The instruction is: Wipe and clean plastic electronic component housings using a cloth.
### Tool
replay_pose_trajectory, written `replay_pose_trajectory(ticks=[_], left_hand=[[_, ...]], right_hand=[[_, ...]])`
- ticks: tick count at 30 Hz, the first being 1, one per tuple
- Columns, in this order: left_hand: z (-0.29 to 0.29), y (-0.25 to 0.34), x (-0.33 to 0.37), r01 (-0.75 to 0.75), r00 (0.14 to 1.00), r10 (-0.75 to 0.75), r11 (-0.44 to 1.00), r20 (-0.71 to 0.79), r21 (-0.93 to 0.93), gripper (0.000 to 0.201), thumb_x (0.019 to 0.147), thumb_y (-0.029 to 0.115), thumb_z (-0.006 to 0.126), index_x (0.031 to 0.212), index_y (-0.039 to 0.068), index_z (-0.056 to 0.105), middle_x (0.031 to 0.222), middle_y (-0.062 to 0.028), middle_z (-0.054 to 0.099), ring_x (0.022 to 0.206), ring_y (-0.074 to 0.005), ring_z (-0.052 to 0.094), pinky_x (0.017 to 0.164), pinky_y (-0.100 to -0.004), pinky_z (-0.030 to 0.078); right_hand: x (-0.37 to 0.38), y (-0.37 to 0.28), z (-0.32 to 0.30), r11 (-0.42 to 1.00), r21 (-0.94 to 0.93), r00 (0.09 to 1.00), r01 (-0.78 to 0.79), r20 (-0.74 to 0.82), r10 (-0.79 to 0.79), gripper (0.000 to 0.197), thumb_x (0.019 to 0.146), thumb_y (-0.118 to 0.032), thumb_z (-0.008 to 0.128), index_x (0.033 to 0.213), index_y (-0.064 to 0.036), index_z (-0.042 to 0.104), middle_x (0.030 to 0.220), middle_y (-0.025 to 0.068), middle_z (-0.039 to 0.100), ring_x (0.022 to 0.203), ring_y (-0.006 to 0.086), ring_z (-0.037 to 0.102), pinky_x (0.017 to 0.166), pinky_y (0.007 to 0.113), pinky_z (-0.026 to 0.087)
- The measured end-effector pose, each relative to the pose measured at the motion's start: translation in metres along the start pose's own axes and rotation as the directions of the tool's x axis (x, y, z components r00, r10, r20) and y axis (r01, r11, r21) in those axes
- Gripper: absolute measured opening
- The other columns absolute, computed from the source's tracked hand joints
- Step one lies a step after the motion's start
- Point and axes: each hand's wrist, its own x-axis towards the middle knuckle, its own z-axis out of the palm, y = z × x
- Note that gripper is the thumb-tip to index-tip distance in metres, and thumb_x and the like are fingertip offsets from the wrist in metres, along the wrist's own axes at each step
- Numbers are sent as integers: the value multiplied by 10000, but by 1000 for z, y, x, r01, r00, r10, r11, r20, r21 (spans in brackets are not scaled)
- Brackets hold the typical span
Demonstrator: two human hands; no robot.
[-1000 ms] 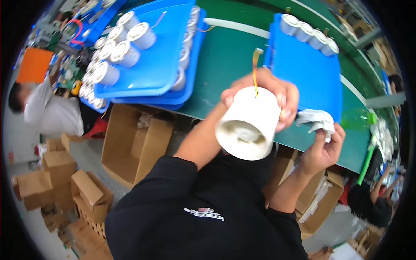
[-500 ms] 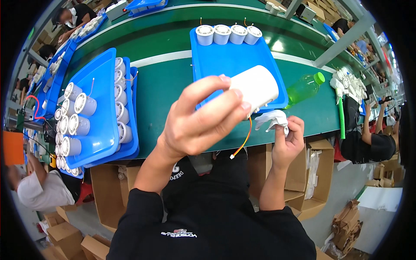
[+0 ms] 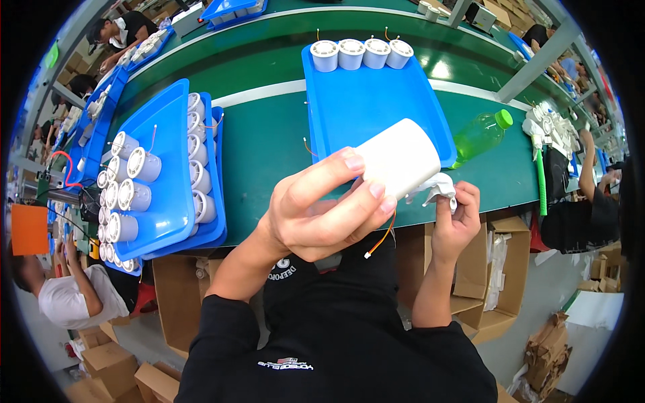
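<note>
My left hand [image 3: 329,205] grips a white cylindrical housing [image 3: 400,158] from its left side, fingers wrapped over the near end. A thin red and yellow cable with a small white plug [image 3: 367,255] hangs below it. Pinched in my right hand [image 3: 457,218] is a crumpled white cloth [image 3: 437,188], just right of the housing's lower end. Behind the housing lies a blue tray [image 3: 376,94]. Several similar white housings [image 3: 351,55] stand in a row along its far edge, some with short wires sticking up.
Stacked blue trays [image 3: 178,168] on the left hold several white housings. A green bottle [image 3: 482,138] lies tilted right of the middle tray. White parts [image 3: 551,127] are heaped at the far right. Cardboard boxes [image 3: 504,282] stand below the green bench [image 3: 259,161]. Other people work around the line.
The white housing has turned to show more of its smooth side, and sits slightly lower. The right hand keeps its pinch on the cloth near it. The whole view has shifted a little.
</note>
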Motion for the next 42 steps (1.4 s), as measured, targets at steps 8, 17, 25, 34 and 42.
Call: replay_pose_trajectory(ticks=[8,17,25,34,42], left_hand=[[3,-7,-5,47,999,-48,999,16,18,302,614,8,765,903,48,688,1012,-50,580,954,-290,597,761,-333,583],[35,-72,-19,590,587,-612,772,530,238,455,601,95,745,1034,-1,643,1018,-147,579,939,-302,573,820,-372,488],[103,-143,-23,491,406,-689,718,600,492,346,581,208,763,868,24,703,974,-183,629,918,-327,607,811,-392,517],[102,-147,-36,386,525,-695,709,491,591,360,636,297,782,881,43,706,974,-149,604,972,-315,556,861,-394,492],[-79,-129,32,397,374,-656,752,655,526,421,773,315,700,1057,7,668,1037,-157,626,989,-309,604,870,-368,480]], right_hand=[[0,8,-5,1000,-15,1000,4,-3,-4,153,819,66,641,951,41,568,1043,108,497,888,149,509,766,250,444],[9,9,-25,997,-71,999,0,-43,-3,149,800,44,605,935,26,546,1054,115,510,922,169,511,811,274,429],[53,-44,-69,903,-216,921,371,-37,-387,219,696,-29,519,911,10,519,1021,192,538,886,277,533,793,376,461],[51,-24,-114,874,-110,881,473,51,-471,294,789,-55,466,1048,72,521,1165,248,502,1021,341,520,903,452,450],[9,-7,-69,986,-147,988,81,141,-60,258,717,111,479,958,54,550,1052,169,508,946,254,509,846,358,431]])
